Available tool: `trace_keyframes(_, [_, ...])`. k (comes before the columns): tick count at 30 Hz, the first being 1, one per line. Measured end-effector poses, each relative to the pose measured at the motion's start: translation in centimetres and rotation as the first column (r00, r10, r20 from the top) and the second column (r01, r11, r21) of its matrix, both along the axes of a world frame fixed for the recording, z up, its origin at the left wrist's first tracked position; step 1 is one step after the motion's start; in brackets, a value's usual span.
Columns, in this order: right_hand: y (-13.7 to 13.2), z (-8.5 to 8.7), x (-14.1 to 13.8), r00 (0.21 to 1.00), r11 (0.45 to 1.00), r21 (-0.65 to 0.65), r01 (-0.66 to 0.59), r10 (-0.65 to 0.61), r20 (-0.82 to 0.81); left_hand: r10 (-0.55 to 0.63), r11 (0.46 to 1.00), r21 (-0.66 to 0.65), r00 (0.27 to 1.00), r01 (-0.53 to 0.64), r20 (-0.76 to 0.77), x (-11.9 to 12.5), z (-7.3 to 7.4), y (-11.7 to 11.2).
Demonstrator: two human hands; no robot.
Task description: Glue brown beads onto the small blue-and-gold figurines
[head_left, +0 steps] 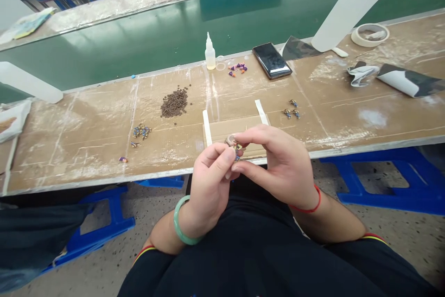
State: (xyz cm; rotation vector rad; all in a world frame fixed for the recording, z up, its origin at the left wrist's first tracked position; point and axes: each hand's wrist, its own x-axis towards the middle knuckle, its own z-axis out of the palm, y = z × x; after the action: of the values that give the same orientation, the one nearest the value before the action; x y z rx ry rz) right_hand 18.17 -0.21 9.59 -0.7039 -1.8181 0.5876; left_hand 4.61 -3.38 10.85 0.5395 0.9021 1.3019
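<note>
My left hand (210,186), with a green bangle at the wrist, pinches a small painted figurine (238,147) between thumb and fingertips. Thumb and forefinger of my right hand (285,162) close on the same figurine from the other side. At its upper end sits a round brownish piece (231,140); whether it is joined to the figurine I cannot tell. Fingers hide much of the figurine. Just beyond my hands lies a cardboard piece (227,126) with white strips at its sides. Similar blue-and-gold figurines lie to the left (142,131) and right (292,112).
A pile of small brown discs (174,102) lies left of centre. Farther back stand a dropper bottle (210,53), purple-and-orange figurines (238,69) and a phone (272,60). A large white bottle (352,9) and a tape roll (370,35) are at the right. Blue stools flank me.
</note>
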Motion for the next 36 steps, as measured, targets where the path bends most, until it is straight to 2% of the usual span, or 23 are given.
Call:
trace_keyframes(9, [0.5,0.2,0.6,0.995,0.997,0.063,-0.036,0.03,0.095,0.031,0.996,0.087,0.997,-0.025,-0.068,0.1,-0.2,-0.1])
trace_keyframes(14, [1.0,0.4,1.2,0.983,0.989,0.086,-0.118,0.104,0.152,0.072,0.989,0.14,0.983,-0.049,-0.166,0.0,-0.4,-0.1])
trace_keyframes(18, [1.2,0.5,1.6,0.974,0.983,0.089,-0.161,0.144,0.174,0.062,0.989,0.147,0.978,-0.033,-0.199,-0.1,-0.5,-0.1])
trace_keyframes(24, [1.2,0.7,1.5,0.979,0.982,0.117,-0.148,0.128,0.158,0.037,0.99,0.14,0.986,-0.015,-0.162,0.0,-0.4,0.0])
trace_keyframes(30, [0.9,0.7,1.4,0.985,0.981,0.184,-0.065,0.034,0.168,-0.003,0.991,0.132,0.992,0.02,-0.127,0.0,-0.2,0.0])
trace_keyframes(36, [0.9,0.5,1.6,0.99,0.985,0.165,-0.056,0.033,0.14,-0.052,0.989,0.131,0.995,0.063,-0.083,0.1,0.0,0.0])
